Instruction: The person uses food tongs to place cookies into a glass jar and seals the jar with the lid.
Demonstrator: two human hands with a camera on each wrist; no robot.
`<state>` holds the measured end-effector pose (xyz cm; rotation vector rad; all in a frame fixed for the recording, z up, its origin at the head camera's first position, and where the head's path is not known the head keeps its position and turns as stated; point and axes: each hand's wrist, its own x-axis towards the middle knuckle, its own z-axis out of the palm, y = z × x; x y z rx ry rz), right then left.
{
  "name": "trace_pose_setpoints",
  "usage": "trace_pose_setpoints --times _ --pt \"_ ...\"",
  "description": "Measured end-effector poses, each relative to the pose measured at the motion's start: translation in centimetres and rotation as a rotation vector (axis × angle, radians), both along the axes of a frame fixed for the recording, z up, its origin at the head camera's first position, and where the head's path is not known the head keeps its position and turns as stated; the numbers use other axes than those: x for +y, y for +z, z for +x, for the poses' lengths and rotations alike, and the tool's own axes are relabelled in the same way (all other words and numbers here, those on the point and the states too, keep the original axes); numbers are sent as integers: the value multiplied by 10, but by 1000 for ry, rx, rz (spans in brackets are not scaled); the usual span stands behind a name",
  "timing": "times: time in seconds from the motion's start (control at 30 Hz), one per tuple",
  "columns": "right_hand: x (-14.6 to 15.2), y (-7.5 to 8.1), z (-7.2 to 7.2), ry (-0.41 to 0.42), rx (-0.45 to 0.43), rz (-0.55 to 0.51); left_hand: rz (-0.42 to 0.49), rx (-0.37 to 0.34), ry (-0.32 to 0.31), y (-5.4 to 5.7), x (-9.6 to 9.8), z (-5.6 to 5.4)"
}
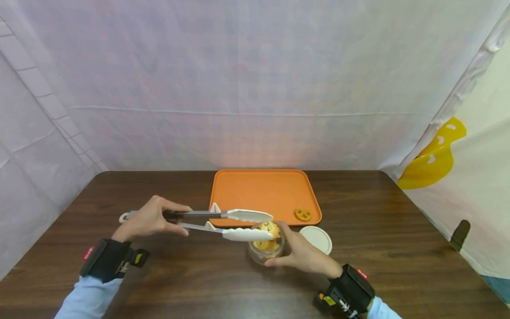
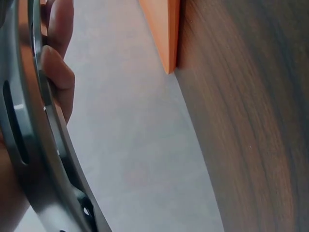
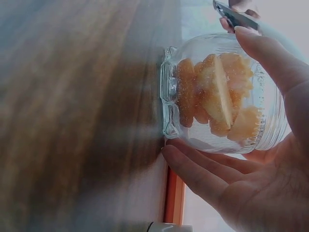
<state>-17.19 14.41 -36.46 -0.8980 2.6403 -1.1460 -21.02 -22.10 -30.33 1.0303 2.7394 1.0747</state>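
My left hand (image 1: pixel 153 218) grips the tongs (image 1: pixel 201 214), metal with white scalloped tips, around the middle of their arms. The tips stand apart and reach to the mouth of a glass jar (image 1: pixel 260 257). Pale golden cookies (image 1: pixel 271 229) fill the jar up to its mouth; I cannot tell whether the tips touch one. My right hand (image 1: pixel 303 253) holds the jar from the right, thumb on one side and fingers on the other. In the right wrist view the jar (image 3: pixel 203 48) rests on the table, with stacked cookies (image 3: pixel 212 92) showing through the glass.
An orange tray (image 1: pixel 259 190) lies behind the jar at the table's far edge. One pretzel-shaped cookie (image 1: pixel 303 215) sits in its near right corner. A round white lid (image 1: pixel 317 239) lies just behind my right hand, on the dark wooden table (image 1: pixel 191 274).
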Motion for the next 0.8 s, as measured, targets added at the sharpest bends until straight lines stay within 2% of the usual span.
trace_pose_setpoints --times 0.33,0.8 --pt "-1 2 1 -3 31 6 -14 -38 -5 -6 -4 -1" --pt "0 5 -1 -2 14 -1 -17 -51 0 -2 -3 0"
